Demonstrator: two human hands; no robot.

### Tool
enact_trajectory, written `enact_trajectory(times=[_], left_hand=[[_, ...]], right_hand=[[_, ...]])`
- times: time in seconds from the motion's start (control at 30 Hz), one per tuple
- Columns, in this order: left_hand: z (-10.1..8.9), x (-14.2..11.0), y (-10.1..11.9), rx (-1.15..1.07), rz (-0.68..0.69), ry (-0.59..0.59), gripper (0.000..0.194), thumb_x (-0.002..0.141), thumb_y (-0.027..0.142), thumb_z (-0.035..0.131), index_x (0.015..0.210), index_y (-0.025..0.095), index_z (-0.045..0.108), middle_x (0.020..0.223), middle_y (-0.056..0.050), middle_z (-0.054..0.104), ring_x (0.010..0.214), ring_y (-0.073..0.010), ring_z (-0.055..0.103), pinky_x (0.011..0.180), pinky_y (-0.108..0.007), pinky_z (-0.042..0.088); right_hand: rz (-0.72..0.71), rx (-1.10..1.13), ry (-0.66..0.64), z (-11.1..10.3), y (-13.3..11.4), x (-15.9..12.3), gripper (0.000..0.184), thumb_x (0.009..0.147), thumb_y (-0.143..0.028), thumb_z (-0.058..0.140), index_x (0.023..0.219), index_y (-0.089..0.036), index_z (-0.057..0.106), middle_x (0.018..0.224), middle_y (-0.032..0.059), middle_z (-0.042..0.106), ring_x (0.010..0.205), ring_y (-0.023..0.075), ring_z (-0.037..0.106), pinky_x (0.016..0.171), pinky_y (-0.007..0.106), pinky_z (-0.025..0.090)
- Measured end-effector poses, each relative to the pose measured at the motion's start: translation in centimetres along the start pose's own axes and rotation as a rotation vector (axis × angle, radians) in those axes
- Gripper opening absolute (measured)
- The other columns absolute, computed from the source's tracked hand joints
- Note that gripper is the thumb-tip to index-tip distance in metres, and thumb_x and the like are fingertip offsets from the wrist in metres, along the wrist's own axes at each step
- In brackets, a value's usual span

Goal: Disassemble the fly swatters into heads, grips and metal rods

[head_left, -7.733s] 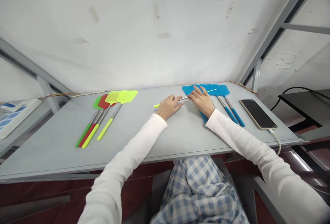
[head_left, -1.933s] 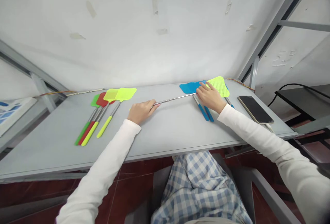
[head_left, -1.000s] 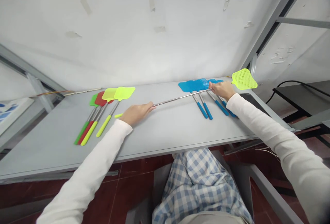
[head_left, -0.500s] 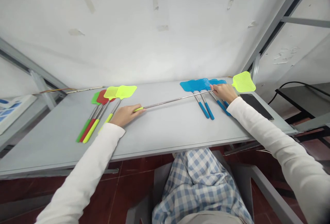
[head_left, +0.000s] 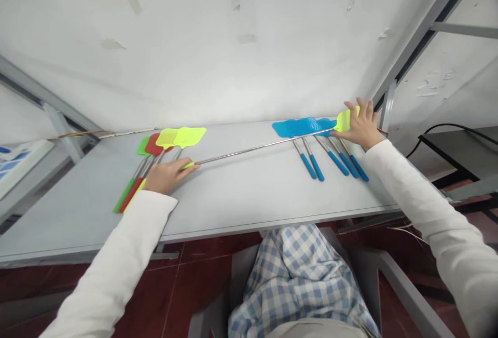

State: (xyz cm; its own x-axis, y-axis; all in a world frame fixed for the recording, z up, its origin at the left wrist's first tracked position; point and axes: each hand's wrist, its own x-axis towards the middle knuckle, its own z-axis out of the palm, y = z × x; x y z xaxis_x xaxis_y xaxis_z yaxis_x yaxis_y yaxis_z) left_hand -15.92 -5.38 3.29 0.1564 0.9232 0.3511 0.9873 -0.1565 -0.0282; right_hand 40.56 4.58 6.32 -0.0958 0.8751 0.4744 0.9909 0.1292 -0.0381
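A yellow-green fly swatter with a long metal rod slants across above the table. My left hand is closed round its yellow handle at the left end. At the other end, my right hand is open, fingers spread, against the swatter's yellow head, covering part of it. Beneath that end lie several blue fly swatters, heads overlapping and handles toward me. Around my left hand lie green, red and yellow fly swatters; my hand and sleeve hide some of their handles.
The grey table stands against a white wall with metal posts at both sides. A white box-like object with blue patches is at the far left. A dark surface with a black cable stands at the right.
My right hand has left the rod and moved right to the swatter's head, its fingers now spread. The left hand has shifted left with the handle, drawing the swatter left.
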Motion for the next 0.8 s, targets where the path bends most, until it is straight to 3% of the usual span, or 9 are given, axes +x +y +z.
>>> enact_trajectory(times=[0.07, 0.17, 0.27, 0.37, 0.53, 0.8], left_hand=[[0.2, 0.1, -0.2, -0.004, 0.013, 0.05, 0.042, 0.09, 0.055, 0.043, 0.069, 0.02, 0.056, 0.064, -0.003, 0.056, 0.056, -0.0124, 0.044, 0.053, -0.028, 0.019], [0.3, 0.2, -0.4, 0.016, 0.016, 0.097, 0.046, 0.089, 0.059, 0.042, 0.069, 0.02, 0.056, 0.062, -0.002, 0.055, 0.055, -0.0121, 0.043, 0.053, -0.028, 0.017], [0.3, 0.4, -0.6, 0.055, 0.014, 0.104, 0.05, 0.089, 0.062, 0.04, 0.068, 0.02, 0.056, 0.059, -0.002, 0.053, 0.054, -0.0121, 0.042, 0.052, -0.027, 0.017], [0.3, 0.7, -0.5, 0.075, 0.009, 0.108, 0.052, 0.088, 0.063, 0.039, 0.064, 0.02, 0.054, 0.055, -0.002, 0.05, 0.051, -0.0124, 0.039, 0.052, -0.028, 0.015], [0.5, 1.1, 0.3, 0.059, 0.034, 0.095, 0.053, 0.088, 0.064, 0.038, 0.063, 0.02, 0.055, 0.052, -0.002, 0.046, 0.049, -0.0132, 0.039, 0.052, -0.029, 0.015], [1.2, 1.2, 2.0, 0.044, 0.009, 0.026, 0.05, 0.089, 0.062, 0.04, 0.071, 0.02, 0.061, 0.06, -0.005, 0.057, 0.054, -0.0156, 0.045, 0.054, -0.03, 0.016]], right_hand=[[0.043, 0.11, -0.093, 0.1, 0.5, 0.4, 0.113, 0.065, -0.076, 0.063, 0.151, -0.017, 0.019, 0.154, 0.0267, 0.012, 0.139, 0.0521, 0.012, 0.097, 0.068, 0.027], [0.032, 0.257, -0.165, 0.5, 0.6, 0.5, 0.121, 0.062, -0.063, 0.075, 0.152, -0.011, 0.013, 0.147, 0.0327, 0.017, 0.141, 0.0424, 0.015, 0.103, 0.056, 0.03], [0.056, 0.276, -0.134, 0.7, 0.2, 0.3, 0.099, 0.061, -0.048, 0.082, 0.144, -0.016, 0.036, 0.14, 0.0299, 0.027, 0.138, 0.0391, 0.022, 0.102, 0.052, 0.03], [0.091, 0.253, -0.052, 0.7, -0.5, 0.2, 0.076, 0.062, -0.043, 0.082, 0.129, -0.019, 0.053, 0.138, 0.0272, 0.03, 0.129, 0.0408, 0.03, 0.097, 0.052, 0.03], [0.171, 0.236, -0.004, 0.2, -1.0, 0.3, 0.074, 0.062, -0.046, 0.079, 0.127, -0.022, 0.054, 0.142, 0.0256, 0.026, 0.112, 0.0405, 0.04, 0.085, 0.053, 0.032], [0.162, 0.168, 0.029, 0.4, -1.7, 0.1, 0.074, 0.063, -0.057, 0.075, 0.127, -0.025, 0.054, 0.143, 0.0202, 0.029, 0.109, 0.0401, 0.044, 0.084, 0.053, 0.037]])
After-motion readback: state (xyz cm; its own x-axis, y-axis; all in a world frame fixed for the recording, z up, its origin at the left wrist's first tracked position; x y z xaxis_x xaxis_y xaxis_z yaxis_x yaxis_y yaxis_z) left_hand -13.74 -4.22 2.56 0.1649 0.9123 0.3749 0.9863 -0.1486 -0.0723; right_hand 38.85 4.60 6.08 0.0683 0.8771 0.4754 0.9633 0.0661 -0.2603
